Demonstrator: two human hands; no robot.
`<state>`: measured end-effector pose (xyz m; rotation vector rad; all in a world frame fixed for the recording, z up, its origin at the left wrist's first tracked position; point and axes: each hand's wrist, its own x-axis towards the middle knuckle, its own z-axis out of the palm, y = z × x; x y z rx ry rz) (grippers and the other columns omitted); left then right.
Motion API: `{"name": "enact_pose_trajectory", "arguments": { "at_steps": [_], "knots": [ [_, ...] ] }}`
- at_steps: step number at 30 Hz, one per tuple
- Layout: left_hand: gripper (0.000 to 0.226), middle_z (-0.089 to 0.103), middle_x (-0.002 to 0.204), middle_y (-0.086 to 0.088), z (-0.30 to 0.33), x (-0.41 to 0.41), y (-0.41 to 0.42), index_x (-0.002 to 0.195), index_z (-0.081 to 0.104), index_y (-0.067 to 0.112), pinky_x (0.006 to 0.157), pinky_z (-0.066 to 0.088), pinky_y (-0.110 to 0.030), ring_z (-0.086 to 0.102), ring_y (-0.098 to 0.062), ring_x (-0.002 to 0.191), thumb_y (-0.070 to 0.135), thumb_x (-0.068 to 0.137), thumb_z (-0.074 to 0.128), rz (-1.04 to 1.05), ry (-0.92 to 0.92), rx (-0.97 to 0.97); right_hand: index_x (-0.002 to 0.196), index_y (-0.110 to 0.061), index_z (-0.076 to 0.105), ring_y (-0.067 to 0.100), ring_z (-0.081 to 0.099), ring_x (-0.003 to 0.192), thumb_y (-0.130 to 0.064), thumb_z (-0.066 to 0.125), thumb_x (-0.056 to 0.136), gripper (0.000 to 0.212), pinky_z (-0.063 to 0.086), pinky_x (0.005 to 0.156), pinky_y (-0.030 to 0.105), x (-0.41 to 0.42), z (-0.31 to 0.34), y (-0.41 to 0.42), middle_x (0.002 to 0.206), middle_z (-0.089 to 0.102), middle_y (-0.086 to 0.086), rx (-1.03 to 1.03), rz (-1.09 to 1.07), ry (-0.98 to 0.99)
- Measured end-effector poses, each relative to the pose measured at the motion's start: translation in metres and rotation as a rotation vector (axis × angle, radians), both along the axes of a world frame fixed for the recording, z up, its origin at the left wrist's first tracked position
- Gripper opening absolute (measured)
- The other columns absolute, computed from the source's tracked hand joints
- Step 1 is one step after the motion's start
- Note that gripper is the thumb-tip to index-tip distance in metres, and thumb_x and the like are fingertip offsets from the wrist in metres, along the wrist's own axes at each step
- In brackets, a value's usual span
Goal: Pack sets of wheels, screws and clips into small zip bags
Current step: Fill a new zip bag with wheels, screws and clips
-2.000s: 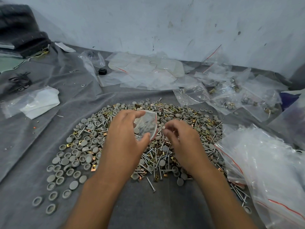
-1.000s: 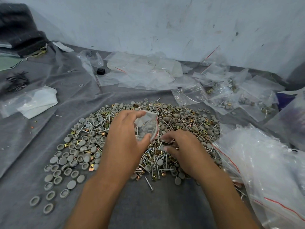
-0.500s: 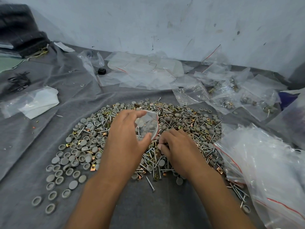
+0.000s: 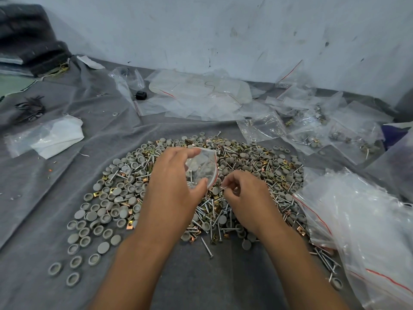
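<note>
A wide heap of grey wheels (image 4: pixel 116 198), silver screws (image 4: pixel 207 211) and brass clips (image 4: pixel 97 193) lies on the grey cloth. My left hand (image 4: pixel 174 186) grips a small clear zip bag (image 4: pixel 201 168) with a red strip, mouth held toward the right, above the heap's middle. Grey wheels and a screw show inside it. My right hand (image 4: pixel 243 195) hovers just right of the bag mouth with fingers curled, pinching something small that I cannot make out.
Filled small bags (image 4: pixel 312 135) lie at the back right. A pile of large clear bags (image 4: pixel 362 220) sits close on the right. Empty flat bags (image 4: pixel 201 95) lie at the back centre, a white plastic wrap (image 4: pixel 51 137) at left, dark fabric (image 4: pixel 29 39) far left.
My right hand dipped down into the screws beside the bag, then rose again toward the bag mouth with fingers pinched. My left hand kept the bag almost still.
</note>
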<state>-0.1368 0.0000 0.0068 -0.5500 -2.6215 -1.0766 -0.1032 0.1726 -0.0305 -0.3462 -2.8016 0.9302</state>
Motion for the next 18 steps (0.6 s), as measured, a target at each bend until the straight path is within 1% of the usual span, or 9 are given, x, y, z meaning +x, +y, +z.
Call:
{"name": "enact_pose_trajectory", "arguments": {
  "at_steps": [1,3,7,9,10,12,15,18],
  "knots": [
    [0.055,0.049,0.115,0.017,0.000,0.000,0.000,0.131,0.058,0.028,0.083,0.027,0.006,0.048,-0.001,0.095,0.023,0.081,0.080,0.001,0.000,0.000,0.096,-0.031,0.062,0.003,0.056,0.082,-0.022,0.061,0.094,0.009,0.051,0.073,0.028,0.000,0.000,-0.001,0.092,0.059,-0.015,-0.002,-0.005,0.000],
    [0.055,0.049,0.115,0.017,-0.001,0.000,0.000,0.131,0.057,0.028,0.083,0.027,0.007,0.048,0.000,0.095,0.023,0.081,0.080,0.001,-0.004,0.003,0.104,-0.030,0.064,0.006,0.058,0.082,-0.023,0.062,0.094,0.012,0.055,0.076,0.034,0.000,-0.002,-0.001,0.092,0.060,-0.014,0.030,-0.009,-0.014],
    [0.055,0.047,0.115,0.019,-0.001,0.000,0.000,0.132,0.057,0.030,0.082,0.033,0.001,0.049,0.000,0.098,0.025,0.082,0.079,-0.001,-0.005,-0.002,0.132,-0.031,0.059,0.011,0.058,0.091,-0.028,0.060,0.096,0.036,0.053,0.084,0.036,-0.001,-0.004,-0.005,0.099,0.062,-0.013,0.200,0.029,-0.037],
    [0.054,0.048,0.116,0.019,-0.001,0.000,0.000,0.132,0.057,0.029,0.082,0.034,0.000,0.049,-0.001,0.099,0.025,0.082,0.079,-0.004,-0.003,-0.002,0.140,-0.030,0.056,0.012,0.057,0.096,-0.030,0.057,0.096,0.044,0.051,0.087,0.034,-0.002,-0.005,-0.007,0.106,0.064,-0.009,0.286,0.041,-0.038],
    [0.054,0.048,0.116,0.018,-0.001,0.000,0.000,0.132,0.057,0.029,0.083,0.032,0.001,0.049,-0.001,0.099,0.024,0.082,0.079,-0.004,-0.004,-0.001,0.140,-0.030,0.056,0.013,0.058,0.098,-0.031,0.056,0.095,0.044,0.050,0.088,0.034,-0.003,-0.004,-0.008,0.107,0.065,-0.008,0.304,0.044,-0.045],
    [0.054,0.049,0.116,0.018,-0.001,0.000,0.000,0.132,0.057,0.029,0.082,0.031,0.003,0.049,-0.001,0.099,0.025,0.082,0.079,-0.003,-0.010,0.000,0.133,-0.033,0.059,0.012,0.060,0.092,-0.032,0.058,0.093,0.041,0.053,0.085,0.036,-0.003,-0.001,-0.007,0.101,0.066,-0.010,0.253,0.038,-0.063],
    [0.054,0.049,0.116,0.017,-0.001,0.000,0.000,0.132,0.057,0.029,0.083,0.031,0.003,0.049,-0.001,0.097,0.024,0.082,0.079,-0.004,-0.016,0.002,0.116,-0.037,0.060,0.011,0.061,0.079,-0.032,0.062,0.089,0.027,0.056,0.075,0.040,-0.002,0.002,-0.004,0.089,0.064,-0.012,0.136,0.041,-0.096],
    [0.054,0.049,0.116,0.018,-0.001,0.001,0.000,0.132,0.057,0.030,0.082,0.030,0.005,0.048,0.001,0.094,0.025,0.082,0.079,0.002,-0.018,0.007,0.098,-0.037,0.057,0.009,0.061,0.071,-0.029,0.065,0.086,0.017,0.055,0.067,0.037,-0.002,0.003,0.002,0.080,0.065,-0.011,0.019,0.036,-0.122]
  ]
}}
